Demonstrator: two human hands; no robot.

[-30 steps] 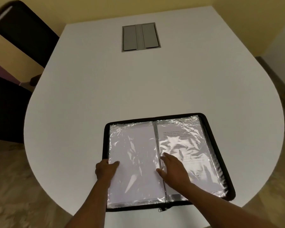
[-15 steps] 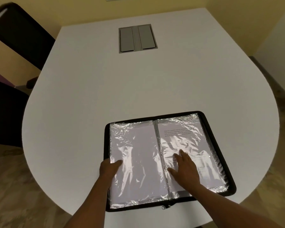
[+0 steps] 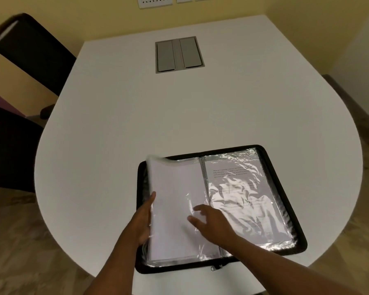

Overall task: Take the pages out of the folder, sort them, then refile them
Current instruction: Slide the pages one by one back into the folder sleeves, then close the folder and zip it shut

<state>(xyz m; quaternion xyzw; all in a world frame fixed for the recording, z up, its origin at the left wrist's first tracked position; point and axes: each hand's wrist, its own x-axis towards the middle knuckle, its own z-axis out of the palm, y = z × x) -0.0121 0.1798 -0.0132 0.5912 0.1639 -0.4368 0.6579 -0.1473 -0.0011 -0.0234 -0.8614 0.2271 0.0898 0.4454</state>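
Two hands work the open folder (image 3: 262,152) near our bench (image 3: 179,116) edge: left hand (image 3: 144,218) lifts the left sleeve (image 3: 173,205) by its edge, right hand (image 3: 209,222) spread on it. We judge no pages out yet; sorting and refiling remain.

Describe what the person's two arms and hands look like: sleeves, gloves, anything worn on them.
Both forearms are bare as far as the frame shows: no sleeve reaches into view. The left hand and right hand are ungloved. No watch, bracelet or ring is visible on either wrist or on the fingers, though the picture is dim and slightly blurred.
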